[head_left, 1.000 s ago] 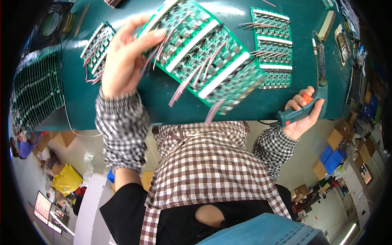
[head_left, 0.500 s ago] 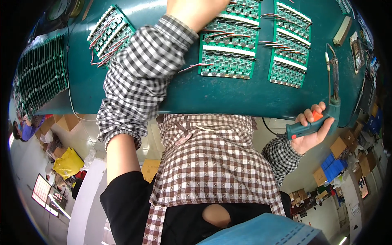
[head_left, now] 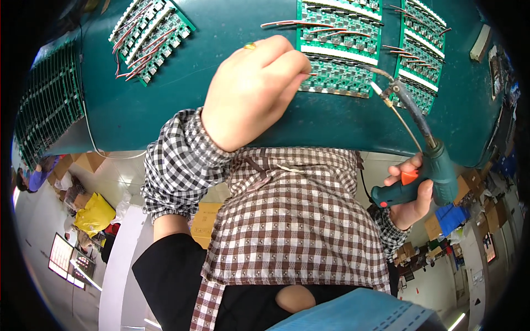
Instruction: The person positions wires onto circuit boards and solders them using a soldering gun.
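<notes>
Raised since before, right hand point(head_left: 411, 193)'s soldering gun point(head_left: 422, 151) points up-left at board point(head_left: 338, 44).

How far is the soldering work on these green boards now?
Looks done: the tilted board at far left already carries red wires. In hand: the left hand pinches a wire at the middle board, while the right hand points the soldering gun there. Left: unclear for the right board.

The left hand point(head_left: 254, 91) has been drawn back from its far reach to the near edge of the green wired circuit board panel point(head_left: 338, 47), and the teal pistol-grip soldering gun point(head_left: 422, 160) has been raised by the right hand point(head_left: 411, 193) until its tip is pointed at that panel.
</notes>
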Demonstrator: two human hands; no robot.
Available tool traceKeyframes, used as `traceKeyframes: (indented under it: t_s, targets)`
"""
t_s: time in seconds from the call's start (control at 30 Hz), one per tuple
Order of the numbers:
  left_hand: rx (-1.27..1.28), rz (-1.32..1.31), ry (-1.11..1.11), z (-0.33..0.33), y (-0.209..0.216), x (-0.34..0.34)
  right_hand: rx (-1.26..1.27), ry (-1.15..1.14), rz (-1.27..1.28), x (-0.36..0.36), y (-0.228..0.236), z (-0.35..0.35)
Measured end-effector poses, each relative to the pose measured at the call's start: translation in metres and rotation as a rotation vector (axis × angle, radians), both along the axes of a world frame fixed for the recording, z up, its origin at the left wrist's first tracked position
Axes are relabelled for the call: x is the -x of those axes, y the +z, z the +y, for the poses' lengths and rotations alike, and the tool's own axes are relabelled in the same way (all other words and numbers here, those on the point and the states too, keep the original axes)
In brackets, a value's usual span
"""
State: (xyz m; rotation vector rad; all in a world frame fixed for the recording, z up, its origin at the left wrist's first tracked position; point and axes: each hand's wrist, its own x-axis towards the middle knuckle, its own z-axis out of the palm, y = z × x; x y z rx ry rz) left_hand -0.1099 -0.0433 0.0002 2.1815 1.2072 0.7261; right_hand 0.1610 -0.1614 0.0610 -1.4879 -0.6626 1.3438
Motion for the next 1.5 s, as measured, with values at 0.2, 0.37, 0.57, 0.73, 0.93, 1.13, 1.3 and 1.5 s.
traceKeyframes:
  t_s: [0.2, 0.37, 0.57, 0.73, 0.93, 1.13, 1.3, 1.5]
  targets:
    - [-0.032, -0.008, 0.033, -0.006, 0.0, -0.016, 0.017, -0.03, -0.111, 0.013, 0.008, -0.002]
    - [-0.038, 0.036, 0.024, -0.002, 0.003, -0.022, 0.057, -0.003, -0.176, 0.011, 0.009, 0.0]
    - [0.109, -0.052, 0.126, -0.007, 0.001, -0.031, 0.111, 0.043, -0.2, 0.012, 0.01, -0.008]
    - [0.157, -0.022, 0.169, -0.009, 0.0, -0.034, 0.046, 0.107, -0.285, 0.016, 0.008, -0.01]
    - [0.163, -0.017, 0.183, -0.01, -0.002, -0.035, 0.078, 0.071, -0.193, 0.019, 0.009, -0.013]
    - [0.186, -0.007, 0.203, -0.006, -0.001, -0.041, 0.069, 0.102, -0.2, 0.013, 0.006, -0.009]
    - [0.183, 0.002, 0.206, -0.009, 0.0, -0.039, 0.064, 0.123, -0.198, 0.016, 0.007, -0.011]
    - [0.192, 0.01, 0.213, -0.01, 0.0, -0.038, 0.067, 0.182, -0.282, 0.017, 0.006, -0.013]
